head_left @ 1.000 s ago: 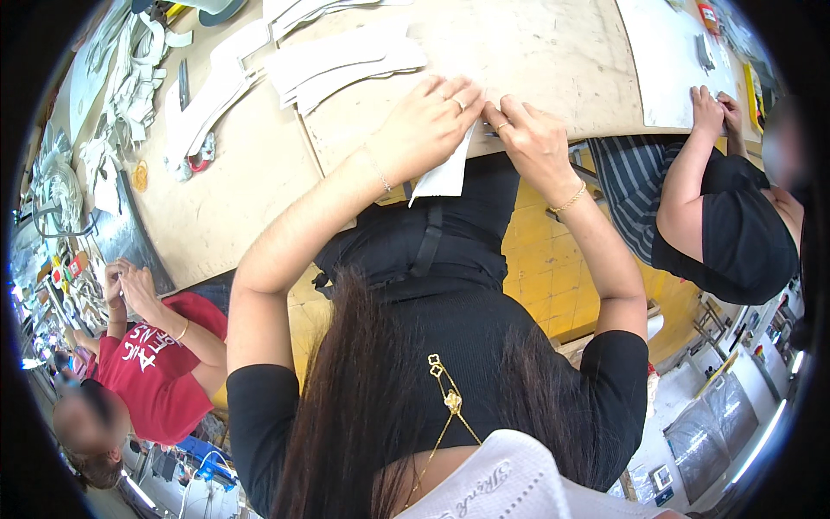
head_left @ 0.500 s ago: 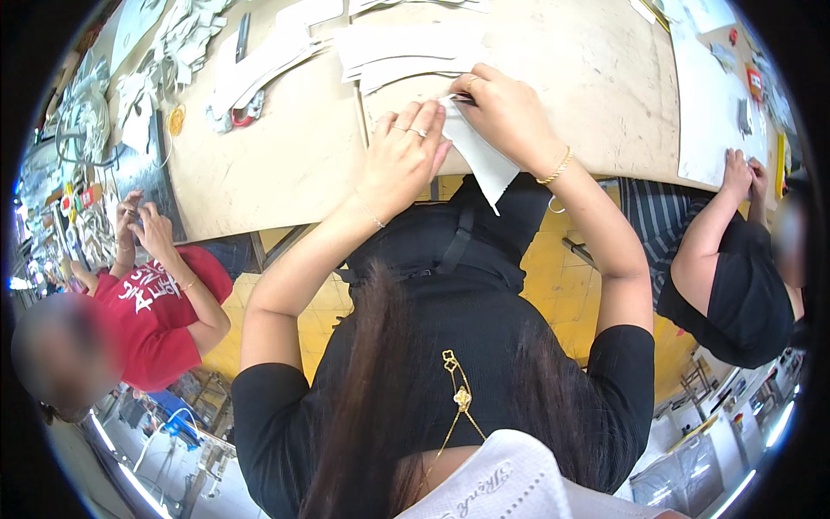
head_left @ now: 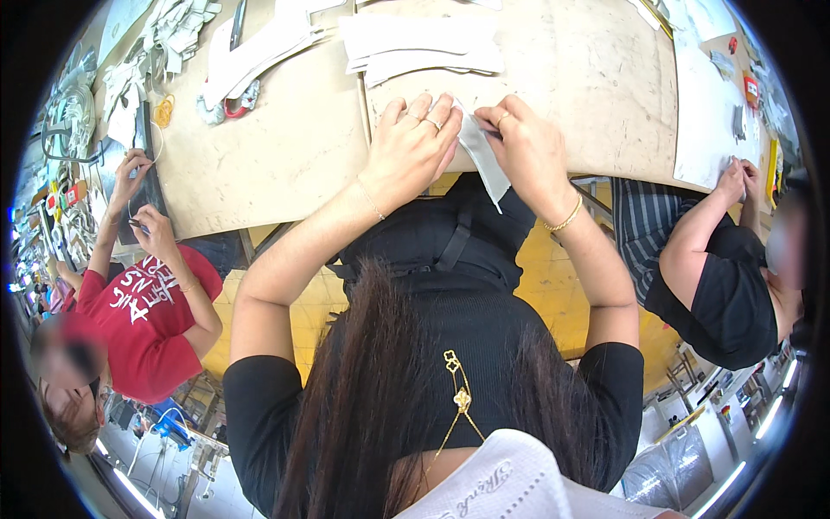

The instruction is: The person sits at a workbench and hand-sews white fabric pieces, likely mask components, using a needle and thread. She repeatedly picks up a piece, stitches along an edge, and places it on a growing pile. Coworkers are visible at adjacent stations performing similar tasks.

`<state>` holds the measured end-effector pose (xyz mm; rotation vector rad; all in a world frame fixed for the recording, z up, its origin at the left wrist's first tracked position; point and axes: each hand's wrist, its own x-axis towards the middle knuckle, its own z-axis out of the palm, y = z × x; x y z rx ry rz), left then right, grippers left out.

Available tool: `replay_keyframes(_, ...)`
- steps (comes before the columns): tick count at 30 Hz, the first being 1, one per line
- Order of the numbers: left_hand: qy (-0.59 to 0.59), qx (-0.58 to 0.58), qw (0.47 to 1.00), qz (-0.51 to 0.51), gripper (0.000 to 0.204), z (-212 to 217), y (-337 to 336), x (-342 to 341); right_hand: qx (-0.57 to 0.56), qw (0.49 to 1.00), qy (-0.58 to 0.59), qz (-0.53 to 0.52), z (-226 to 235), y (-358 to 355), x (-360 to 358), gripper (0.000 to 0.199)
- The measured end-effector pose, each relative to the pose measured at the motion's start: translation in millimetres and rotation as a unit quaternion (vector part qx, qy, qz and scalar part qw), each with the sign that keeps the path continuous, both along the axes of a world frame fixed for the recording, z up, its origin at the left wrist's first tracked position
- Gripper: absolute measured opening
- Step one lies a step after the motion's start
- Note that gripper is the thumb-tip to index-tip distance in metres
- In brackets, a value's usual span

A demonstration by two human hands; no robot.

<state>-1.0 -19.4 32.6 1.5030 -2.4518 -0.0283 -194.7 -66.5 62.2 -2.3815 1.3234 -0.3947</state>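
My left hand [head_left: 413, 147] and my right hand [head_left: 527, 149] meet at the near edge of a tan worktable [head_left: 285, 156]. Between them they hold a white-grey cut piece of material [head_left: 484, 160] that hangs down over the table edge toward my lap. My left hand's fingers press on its upper end; my right thumb and fingers pinch it from the right. A stack of similar white pieces [head_left: 424, 48] lies on the table just beyond my hands.
More white cut pieces [head_left: 251, 52] and a red-handled tool [head_left: 233, 108] lie at the far left. A person in a red shirt [head_left: 147, 303] works on my left, a person in black [head_left: 726, 285] on my right. White sheets [head_left: 705, 104] cover the right end.
My view has shifted, so hands and table sit lower in frame. Both hands stay on the white piece, which has turned from lying under my left hand to hanging between both.
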Motion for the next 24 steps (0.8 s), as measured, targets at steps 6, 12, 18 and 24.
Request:
replay_keyframes(6, -0.005, -0.002, 1.000, -0.004, 0.038, 1, -3, 1, -0.073, 0.997, 0.035, 0.012, -9, 20, 3, 0.033)
replay_keyframes(12, 0.000, -0.025, 1.000, -0.009, 0.038, 0, -3, 1, -0.085, 0.994, 0.056, 0.033, -11, 22, 2, 0.028)
replay_keyframes(18, 0.013, 0.022, 1.000, -0.004, 0.041, 1, -5, 1, -0.114, 0.989, 0.073, 0.056, -10, 22, 1, 0.026)
replay_keyframes(24, 0.040, 0.030, 0.994, 0.095, 0.044, 13, -6, 10, -0.100, 0.991, 0.077, 0.055, -11, 22, 2, 0.033)
